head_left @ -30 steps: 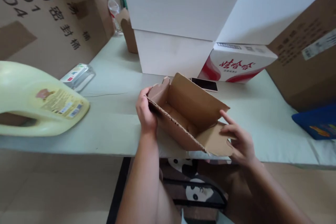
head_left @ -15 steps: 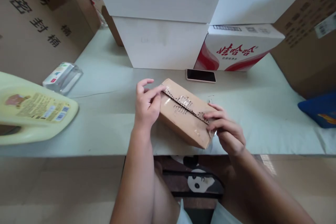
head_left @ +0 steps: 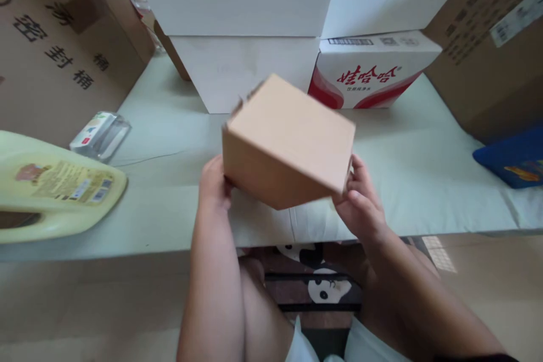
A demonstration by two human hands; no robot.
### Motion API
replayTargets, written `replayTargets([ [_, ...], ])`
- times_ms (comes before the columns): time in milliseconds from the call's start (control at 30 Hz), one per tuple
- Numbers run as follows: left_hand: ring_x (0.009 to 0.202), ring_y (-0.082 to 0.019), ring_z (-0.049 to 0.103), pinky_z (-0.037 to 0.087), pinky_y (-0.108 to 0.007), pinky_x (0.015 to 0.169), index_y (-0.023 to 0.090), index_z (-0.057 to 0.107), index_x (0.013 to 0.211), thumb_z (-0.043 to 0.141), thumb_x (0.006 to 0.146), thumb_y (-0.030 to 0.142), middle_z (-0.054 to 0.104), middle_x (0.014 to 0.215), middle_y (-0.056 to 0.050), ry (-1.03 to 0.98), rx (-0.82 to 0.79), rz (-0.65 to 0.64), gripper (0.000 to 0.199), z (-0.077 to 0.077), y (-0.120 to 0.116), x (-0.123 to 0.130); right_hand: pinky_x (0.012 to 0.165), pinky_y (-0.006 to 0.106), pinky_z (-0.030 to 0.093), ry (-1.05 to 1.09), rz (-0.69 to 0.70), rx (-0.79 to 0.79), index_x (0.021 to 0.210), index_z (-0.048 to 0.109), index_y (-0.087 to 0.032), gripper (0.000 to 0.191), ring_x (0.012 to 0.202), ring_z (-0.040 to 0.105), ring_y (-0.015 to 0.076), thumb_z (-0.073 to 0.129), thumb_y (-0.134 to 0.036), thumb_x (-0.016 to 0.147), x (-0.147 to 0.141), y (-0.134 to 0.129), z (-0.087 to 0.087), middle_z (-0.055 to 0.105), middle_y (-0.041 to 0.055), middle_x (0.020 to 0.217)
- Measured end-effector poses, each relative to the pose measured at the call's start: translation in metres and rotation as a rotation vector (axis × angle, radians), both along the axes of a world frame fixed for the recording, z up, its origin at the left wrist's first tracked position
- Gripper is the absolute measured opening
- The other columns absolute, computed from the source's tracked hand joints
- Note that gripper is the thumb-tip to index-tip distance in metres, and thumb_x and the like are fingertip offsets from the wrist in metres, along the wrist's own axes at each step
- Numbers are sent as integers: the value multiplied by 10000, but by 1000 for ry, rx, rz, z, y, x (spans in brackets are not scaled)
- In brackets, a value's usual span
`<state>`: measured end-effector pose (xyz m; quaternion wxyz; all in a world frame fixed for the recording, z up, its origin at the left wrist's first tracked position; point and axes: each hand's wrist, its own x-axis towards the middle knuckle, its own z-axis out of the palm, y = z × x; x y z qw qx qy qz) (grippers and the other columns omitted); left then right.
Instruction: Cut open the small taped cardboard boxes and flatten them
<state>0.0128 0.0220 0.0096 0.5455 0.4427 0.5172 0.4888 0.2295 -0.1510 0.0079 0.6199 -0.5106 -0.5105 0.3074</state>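
Observation:
A small brown cardboard box [head_left: 288, 130] is held up, tilted, above the pale green tabletop. Its plain side faces up, and ragged cardboard edges show at its far left end. My left hand [head_left: 215, 182] grips the left end from below, its fingers partly hidden behind the box. At the right end, my right hand [head_left: 360, 198] holds the lower corner, thumb in front and fingers curled on the side. The box hides the part of the table where a phone lay.
White cartons [head_left: 246, 70] stand along the back, beside a red-and-white carton [head_left: 369, 76]. To the left are a yellow jug [head_left: 63, 186], a clear packet [head_left: 100, 134] and a large brown carton [head_left: 63, 39]. A blue packet [head_left: 513, 155] lies at the right, before another brown carton [head_left: 492, 56].
The box has been lifted off the table and turned over, so the taped, torn seam no longer faces up. Both hands have shifted from its top to its ends.

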Motion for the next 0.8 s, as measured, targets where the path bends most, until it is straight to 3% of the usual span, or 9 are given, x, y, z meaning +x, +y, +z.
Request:
replayTargets([
  [133,479,-177,576,364,-261,398,183,675,730,394,727,901,655,600,-98,59,-302,-412,771,-1,-14,8,1254,569,219,-311,83,46,1493,414,-381,546,1563,195,279,520,-487,968,-1,1,12,260,14,1679],
  [200,468,-184,597,316,-255,388,173,693,783,325,711,950,687,637,-126,168,-335,-626,862,3,-21,9,1259,567,209,-396,80,36,1503,411,-366,540,1559,214,272,522,-429,978,2,2,13,295,29,1665],
  [333,410,-153,559,243,-252,391,153,696,791,462,739,881,745,754,-156,381,-412,-992,766,6,-26,7,1218,571,304,-460,29,80,1461,468,-330,519,1487,379,286,566,-343,952,11,1,13,450,72,1576],
  [400,470,-159,593,317,-257,419,153,708,836,564,752,798,757,851,-163,466,-371,-936,666,2,-21,6,1211,612,286,-519,8,86,1405,530,-312,475,1491,369,309,583,-322,933,13,0,14,544,74,1500],
  [467,699,-222,696,459,-290,523,184,698,1077,711,717,670,738,1082,-180,487,-213,-665,606,-3,-15,7,1208,633,269,-594,17,92,1380,555,-293,468,1511,327,319,598,-297,913,11,0,18,593,77,1453],
  [533,1062,-295,688,559,-369,723,260,560,1352,743,716,608,616,1367,-181,384,50,-371,748,-6,-9,10,1195,606,313,-663,73,133,1381,555,-270,486,1508,336,308,600,-257,898,4,1,23,600,86,1448],
  [600,1364,-311,514,525,-456,977,328,483,1428,649,792,644,463,1543,-124,244,388,-216,729,-4,-6,14,1176,557,369,-736,185,185,1371,563,-253,479,1487,375,288,586,-228,893,-5,2,28,612,81,1437],
  [700,1497,-310,338,335,-516,1194,307,665,1206,539,876,643,423,1572,-61,221,734,-249,488,4,-8,17,1178,537,376,-808,309,261,1275,621,-266,394,1448,434,275,560,-224,888,-17,1,33,673,39,1356],
  [800,1458,-318,394,307,-520,1217,244,742,988,591,885,506,466,1525,-85,323,693,-353,319,10,-11,17,1036,467,509,-740,87,283,1083,667,-265,260,1208,633,250,531,-185,876,-12,-2,28,740,48,1150],
])
